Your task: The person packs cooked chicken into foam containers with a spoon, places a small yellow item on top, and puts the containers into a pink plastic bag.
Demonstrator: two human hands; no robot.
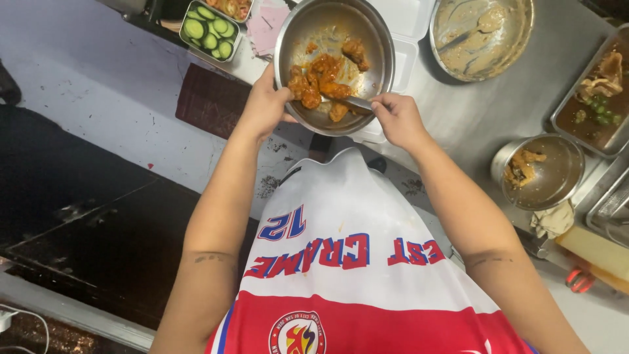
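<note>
The left hand [265, 105] grips the metal bowl [334, 62] rim, tilted off the desk [485, 111] edge; right-hand [398, 118] fingers pinch tongs [350, 101] among sauced wings [324, 78]. Slick sauce could let wings slide out.

Steel counter [478, 118], scuffed, sauce-smeared. On it: wide metal bowl [517, 39] coated in tan sauce, utensil lying inside. Smaller steel pot [570, 157] near front edge, brownish scraps within. Rectangular metal tray [563, 111] at right, dark liquid, fried pieces, green bits. White foam box [409, 26] open. Container of cucumber slices [209, 29] at left. Crumpled rag [553, 219] beside pot.
</note>
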